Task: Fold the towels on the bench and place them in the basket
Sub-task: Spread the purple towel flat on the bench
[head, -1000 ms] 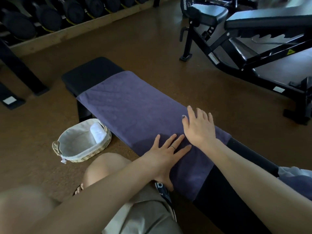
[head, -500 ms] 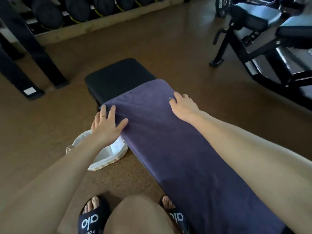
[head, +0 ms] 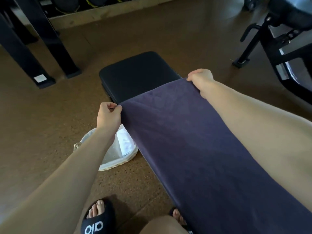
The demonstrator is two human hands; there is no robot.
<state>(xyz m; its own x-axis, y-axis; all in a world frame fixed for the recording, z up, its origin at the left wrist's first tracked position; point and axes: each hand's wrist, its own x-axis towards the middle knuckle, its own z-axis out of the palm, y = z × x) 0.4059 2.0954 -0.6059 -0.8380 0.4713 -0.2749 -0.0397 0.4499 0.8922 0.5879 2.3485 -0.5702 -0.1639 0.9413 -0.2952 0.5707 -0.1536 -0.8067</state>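
Purple towel lies lengthwise along the black desk; my left hand pinches its far left corner and my right hand pinches its far right corner. Left of the desk, on the floor, the white-lined basket holds a folded white towel.

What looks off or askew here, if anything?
Nothing stands out. The purple towel lies flat along the bench, left hand and right hand pinching its far corners. The basket sits upright on the floor.

Bare arms; black slide sandal with white lettering.
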